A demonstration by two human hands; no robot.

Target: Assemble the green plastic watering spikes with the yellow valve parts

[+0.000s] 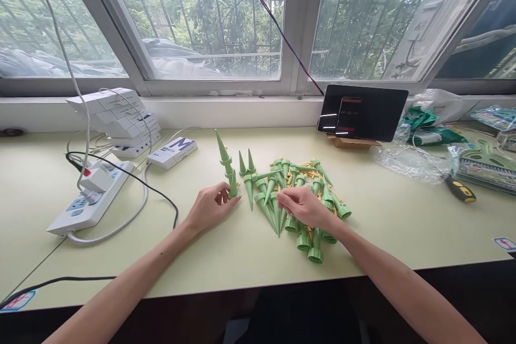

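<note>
My left hand [212,203] is closed around the base of a green plastic watering spike [233,185], which points up. Just behind it a taller green spike [223,150] stands upright, tip leaning slightly left. My right hand [301,205] is over a pile of green spikes [316,242] with yellow pieces [310,172] among them. Its fingers are pinched together; whatever may be between them is too small or hidden to make out. Between my hands, two spikes [246,162] point upward and another spike [249,191] lies pointing toward me.
At left are a power strip [94,199] with cables, a stack of white boxes [124,118] and a single box [172,152]. A tablet [363,113] leans at the back. On the right lie a screwdriver [460,189], plastic packaging [403,158] and a bagged green brush-like item [486,164].
</note>
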